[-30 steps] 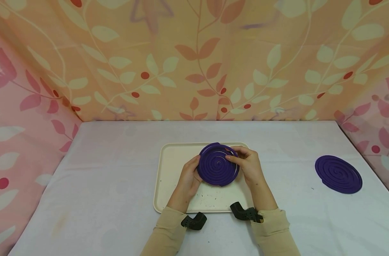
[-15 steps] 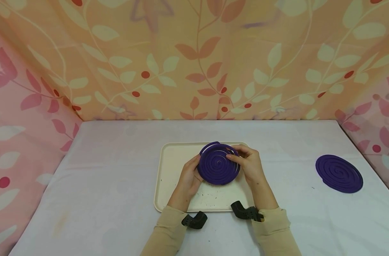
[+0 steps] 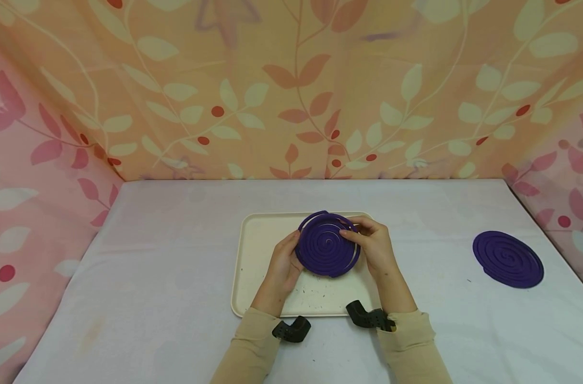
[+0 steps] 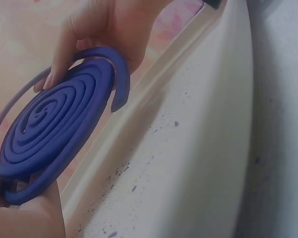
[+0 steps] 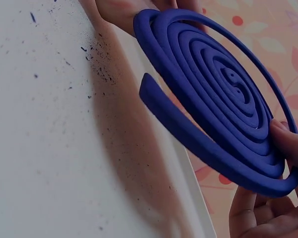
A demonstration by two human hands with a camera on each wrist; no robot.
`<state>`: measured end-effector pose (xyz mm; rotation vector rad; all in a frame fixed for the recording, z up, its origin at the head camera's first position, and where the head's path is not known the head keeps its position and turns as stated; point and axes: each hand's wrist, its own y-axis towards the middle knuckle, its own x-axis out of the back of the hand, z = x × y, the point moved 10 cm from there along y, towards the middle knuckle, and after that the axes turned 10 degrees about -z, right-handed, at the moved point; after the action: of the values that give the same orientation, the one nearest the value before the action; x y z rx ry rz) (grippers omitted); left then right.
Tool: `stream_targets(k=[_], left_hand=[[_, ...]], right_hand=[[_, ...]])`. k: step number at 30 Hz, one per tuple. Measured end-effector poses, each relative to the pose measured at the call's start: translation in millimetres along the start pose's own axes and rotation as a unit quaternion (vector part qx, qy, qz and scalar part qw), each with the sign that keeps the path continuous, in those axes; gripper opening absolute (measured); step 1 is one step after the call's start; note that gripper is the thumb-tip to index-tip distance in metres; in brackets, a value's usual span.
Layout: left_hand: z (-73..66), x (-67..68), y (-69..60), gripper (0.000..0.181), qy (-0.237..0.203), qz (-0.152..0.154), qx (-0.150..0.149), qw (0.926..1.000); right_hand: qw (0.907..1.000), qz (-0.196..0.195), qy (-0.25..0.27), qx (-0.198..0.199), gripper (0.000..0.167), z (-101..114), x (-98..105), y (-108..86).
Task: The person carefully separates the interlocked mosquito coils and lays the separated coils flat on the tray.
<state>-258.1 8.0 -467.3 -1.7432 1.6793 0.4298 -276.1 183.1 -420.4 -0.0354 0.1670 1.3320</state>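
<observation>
A purple spiral mosquito coil [image 3: 327, 248] is held above the tray between both hands in the head view. My left hand [image 3: 283, 269] grips its left edge, and my right hand [image 3: 375, 248] pinches its right edge, thumb on the upper face. An outer turn stands apart from the tightly wound middle, with a gap plain in the left wrist view, where the coil [image 4: 54, 116] is tilted. A free blunt end of the coil [image 5: 161, 106] sticks out in the right wrist view. Whether two coils are nested here I cannot tell.
A cream tray [image 3: 255, 256] lies under the hands, scattered with dark crumbs. Another purple coil [image 3: 508, 260] lies flat on the white tablecloth [image 3: 143, 277] at the right. Patterned curtains [image 3: 200, 96] stand behind and at both sides.
The outer turn's gap at the coil's top left has opened slightly compared with a second ago. Both hands keep their hold and have barely moved.
</observation>
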Motion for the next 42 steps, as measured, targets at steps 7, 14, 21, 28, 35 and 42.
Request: stream_targets(k=[7, 14, 21, 28, 35, 42], left_hand=[[1.2, -0.6, 0.3, 0.03, -0.003, 0.003, 0.008, 1.0], [2.0, 0.1, 0.4, 0.028, -0.01, -0.007, 0.014, 0.9998], [2.5, 0.3, 1.0, 0.028, -0.019, -0.002, 0.016, 0.9997], [0.4, -4.3, -0.3, 0.026, -0.017, 0.02, 0.009, 0.9996], [1.2, -9.1, -1.9, 0.024, 0.018, 0.035, 0.01, 0.9992], [9.5, -18.0, -6.4, 0.036, 0.09, 0.093, 0.026, 0.9912]], right_hand=[[0.9984, 0.028, 0.031, 0.037, 0.035, 8, -6, -1.0], [0.9953, 0.044, 0.055, 0.067, 0.04, 15, -8, -2.7], [0.9918, 0.054, 0.088, 0.075, 0.046, 17, -9, -4.1], [0.995, 0.005, 0.099, 0.008, 0.046, 5, -2, -0.3], [0.9785, -0.077, 0.158, -0.109, 0.042, -16, 11, 2.6], [0.9567, -0.116, 0.218, -0.155, 0.028, -23, 17, 2.2]])
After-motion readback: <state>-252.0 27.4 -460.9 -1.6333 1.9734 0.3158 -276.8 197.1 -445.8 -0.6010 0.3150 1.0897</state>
